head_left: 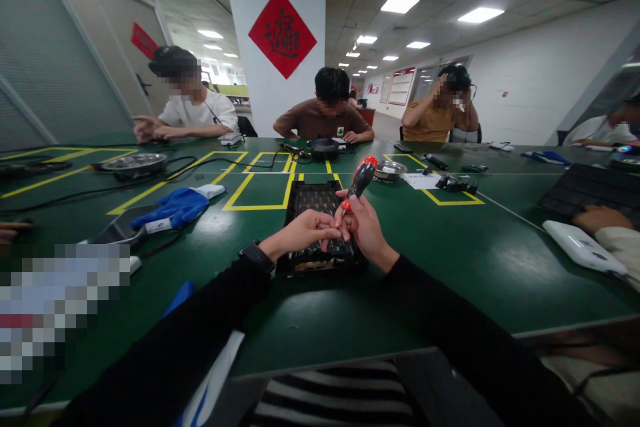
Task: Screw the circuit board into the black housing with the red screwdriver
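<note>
With the right hand (369, 227), gripping a red-and-black screwdriver (363, 177), handle up and tilted; with the left hand (305, 230), pinching at the fingertips, too small to tell whether around anything. Beneath the black plastic housing (320, 272), a green tabletop (450, 267) striped with yellow tape. Under both hands, the housing itself, open-topped, dark and ridged inside, partly hidden, with a pale brown strip (313, 265) along the near end. Apparently mid-work, judging by the open top and raised driver; impossible to tell which fastenings are done or left. Beyond the housing to the left, a round metal dish (134, 162); just beyond to the right, a smaller dish (391, 168), contents unclear in both.
</note>
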`<state>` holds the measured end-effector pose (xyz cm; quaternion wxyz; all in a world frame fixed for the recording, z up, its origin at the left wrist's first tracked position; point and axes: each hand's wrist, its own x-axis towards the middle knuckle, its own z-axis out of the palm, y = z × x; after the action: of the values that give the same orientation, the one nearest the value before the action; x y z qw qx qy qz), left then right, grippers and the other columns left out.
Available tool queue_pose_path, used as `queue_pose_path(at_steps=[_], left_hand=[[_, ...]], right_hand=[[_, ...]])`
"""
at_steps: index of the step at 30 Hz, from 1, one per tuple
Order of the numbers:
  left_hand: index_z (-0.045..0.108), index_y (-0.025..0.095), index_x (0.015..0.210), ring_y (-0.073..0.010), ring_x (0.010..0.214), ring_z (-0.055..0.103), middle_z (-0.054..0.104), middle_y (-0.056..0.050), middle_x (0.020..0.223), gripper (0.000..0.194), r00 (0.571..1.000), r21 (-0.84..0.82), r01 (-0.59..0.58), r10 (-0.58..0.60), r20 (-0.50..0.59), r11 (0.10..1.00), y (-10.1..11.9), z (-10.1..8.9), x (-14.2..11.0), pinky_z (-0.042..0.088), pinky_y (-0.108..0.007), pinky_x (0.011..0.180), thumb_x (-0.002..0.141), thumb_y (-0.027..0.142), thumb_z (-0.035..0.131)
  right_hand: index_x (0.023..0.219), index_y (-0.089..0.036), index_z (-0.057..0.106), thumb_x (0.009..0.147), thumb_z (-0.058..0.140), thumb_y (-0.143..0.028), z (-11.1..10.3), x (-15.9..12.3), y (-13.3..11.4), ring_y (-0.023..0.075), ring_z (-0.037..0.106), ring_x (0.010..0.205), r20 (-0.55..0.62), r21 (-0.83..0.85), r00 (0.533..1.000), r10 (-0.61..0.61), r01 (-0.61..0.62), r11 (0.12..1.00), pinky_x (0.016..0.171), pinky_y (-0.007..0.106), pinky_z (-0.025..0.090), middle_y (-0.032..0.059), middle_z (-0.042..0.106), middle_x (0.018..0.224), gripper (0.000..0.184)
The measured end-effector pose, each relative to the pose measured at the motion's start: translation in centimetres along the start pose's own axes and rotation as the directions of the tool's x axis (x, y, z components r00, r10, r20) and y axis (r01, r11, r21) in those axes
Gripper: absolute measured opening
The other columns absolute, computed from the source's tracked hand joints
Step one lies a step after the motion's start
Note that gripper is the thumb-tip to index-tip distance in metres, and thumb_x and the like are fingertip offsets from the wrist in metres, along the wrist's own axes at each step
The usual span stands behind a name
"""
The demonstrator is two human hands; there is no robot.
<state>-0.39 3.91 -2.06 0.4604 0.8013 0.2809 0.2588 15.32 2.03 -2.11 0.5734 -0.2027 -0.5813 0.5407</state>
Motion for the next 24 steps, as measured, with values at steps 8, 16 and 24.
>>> queue_pose_path(at_steps=[8, 16, 24], left_hand=[[0.062, 0.009, 0.085, -0.0088, 0.052, 0.053, 0.059, -0.001, 0.055, 0.033, 1.000, -0.003, -0.021, 0.021, -0.018, 1.000, -0.8, -0.2, 0.1, 0.039, -0.020, 0.056, 0.080, 0.041, 0.054], [0.062, 0.009, 0.092, -0.0082, 0.052, 0.050, 0.057, -0.001, 0.059, 0.034, 1.000, -0.034, -0.013, 0.014, 0.016, 0.999, -1.0, -0.1, 0.1, 0.037, -0.020, 0.054, 0.078, 0.040, 0.056], [0.061, 0.009, 0.087, -0.0076, 0.051, 0.047, 0.054, 0.001, 0.057, 0.033, 1.000, -0.032, -0.009, 0.009, -0.001, 0.999, -1.1, -0.1, 0.2, 0.037, -0.020, 0.052, 0.078, 0.041, 0.056]], right_hand=[[0.108, -0.018, 0.051, 0.082, 0.052, -0.038, -0.3, 0.2, 0.5, 0.0049, 0.040, 0.045, 0.031, 0.074, 0.997, 0.077, -0.079, 0.994, 0.044, 0.019, 0.037, 0.0000, 0.060, 0.075, 0.032], [0.101, -0.020, 0.047, 0.084, 0.050, -0.040, -0.4, 0.2, 0.9, 0.0048, 0.040, 0.042, 0.046, 0.072, 0.997, 0.065, -0.069, 0.995, 0.042, 0.017, 0.035, -0.0029, 0.058, 0.067, 0.026], [0.114, -0.020, 0.049, 0.085, 0.047, -0.037, -0.5, 0.2, 0.8, 0.0058, 0.040, 0.045, 0.049, 0.092, 0.995, 0.088, -0.092, 0.991, 0.045, 0.019, 0.037, -0.0005, 0.058, 0.071, 0.034]])
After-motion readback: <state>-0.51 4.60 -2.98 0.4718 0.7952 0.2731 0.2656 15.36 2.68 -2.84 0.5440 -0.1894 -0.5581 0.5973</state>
